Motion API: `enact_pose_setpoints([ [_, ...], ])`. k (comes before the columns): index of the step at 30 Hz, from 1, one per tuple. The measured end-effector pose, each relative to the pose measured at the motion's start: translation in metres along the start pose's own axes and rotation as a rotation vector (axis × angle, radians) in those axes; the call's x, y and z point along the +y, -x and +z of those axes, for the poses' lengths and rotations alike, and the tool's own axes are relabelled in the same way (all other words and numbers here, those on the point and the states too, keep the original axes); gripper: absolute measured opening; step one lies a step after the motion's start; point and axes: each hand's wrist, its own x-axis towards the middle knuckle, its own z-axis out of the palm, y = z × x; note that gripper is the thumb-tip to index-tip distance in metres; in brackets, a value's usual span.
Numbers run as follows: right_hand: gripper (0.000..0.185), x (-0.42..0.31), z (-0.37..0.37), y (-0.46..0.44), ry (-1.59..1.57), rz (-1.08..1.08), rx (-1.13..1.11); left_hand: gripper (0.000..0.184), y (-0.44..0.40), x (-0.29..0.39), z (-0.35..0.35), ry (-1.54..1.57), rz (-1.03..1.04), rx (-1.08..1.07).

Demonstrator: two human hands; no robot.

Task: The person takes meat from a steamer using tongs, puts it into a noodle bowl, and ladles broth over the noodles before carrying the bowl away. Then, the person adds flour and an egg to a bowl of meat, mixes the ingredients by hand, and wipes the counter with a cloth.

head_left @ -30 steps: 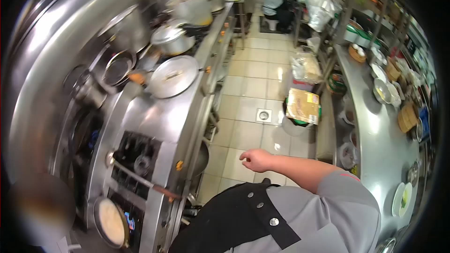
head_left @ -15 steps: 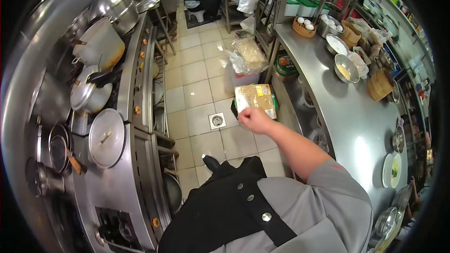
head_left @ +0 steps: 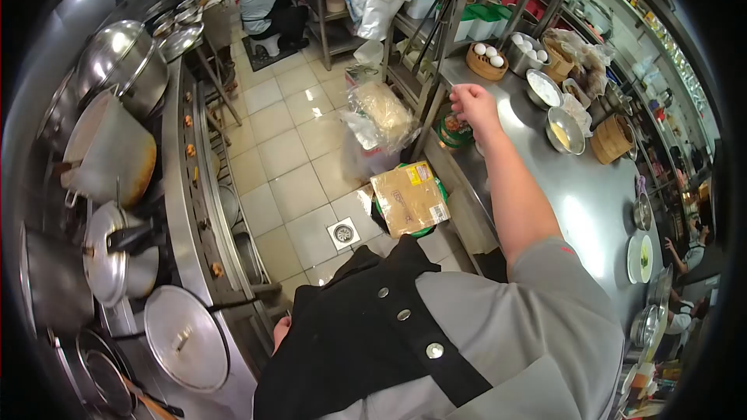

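My right hand [head_left: 473, 109] is stretched forward over the near left edge of the steel counter [head_left: 525, 167]. Its fingers are curled in, and I see nothing in them. Just beyond it stands a round bamboo basket [head_left: 485, 72] holding several white eggs [head_left: 496, 61], apart from the hand. Beside that is a metal pot [head_left: 523, 62] with more white eggs. A steel bowl of white powder [head_left: 544, 89] and a steel bowl with something yellow [head_left: 565, 131] sit further right. Only a bit of my left hand [head_left: 282, 332] shows beside the black apron; its fingers are hidden.
A cardboard box [head_left: 410, 198] lies on a green-rimmed container on the floor, near plastic bags [head_left: 381, 113]. Large pots [head_left: 109, 148] and a lidded pan [head_left: 187, 338] line the stove at left. Another person [head_left: 268, 0] sits low at the far end of the aisle.
My right hand has risen from above the cardboard box to the counter's edge near the egg basket. My view has turned right and moved forward. My left hand has come partly into view.
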Motion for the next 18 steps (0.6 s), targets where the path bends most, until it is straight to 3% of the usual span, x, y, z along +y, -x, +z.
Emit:
enact_pose_setpoints([
  [3, 0.026, -0.007, 0.003, -0.057, -0.013, -0.045, 0.115, 0.022, -0.026, 0.051, 0.002, -0.156, 0.140, 0.019],
  [5, 0.034, 0.005, 0.003, -0.109, 0.065, -0.156, 0.194, 0.020, -0.009, 0.092, 0.017, -0.297, 0.092, 0.081],
  [7, 0.042, 0.014, 0.008, -0.156, 0.175, -0.252, 0.304, 0.024, -0.048, 0.079, 0.010, -0.244, 0.040, 0.001],
  [9, 0.063, 0.033, 0.013, -0.211, 0.312, -0.198, 0.333, 0.026, -0.067, 0.114, 0.022, -0.326, 0.013, -0.009],
  [12, 0.071, 0.047, 0.025, -0.249, 0.341, -0.222, 0.405, 0.029, -0.099, 0.184, 0.038, -0.435, 0.021, -0.009],
  [14, 0.065, 0.060, 0.031, -0.265, 0.274, -0.239, 0.379, 0.030, -0.122, 0.222, 0.046, -0.507, 0.025, -0.002],
  [18, 0.036, 0.056, 0.043, -0.261, 0.343, -0.289, 0.330, 0.033, -0.157, 0.279, 0.057, -0.604, 0.036, -0.008],
])
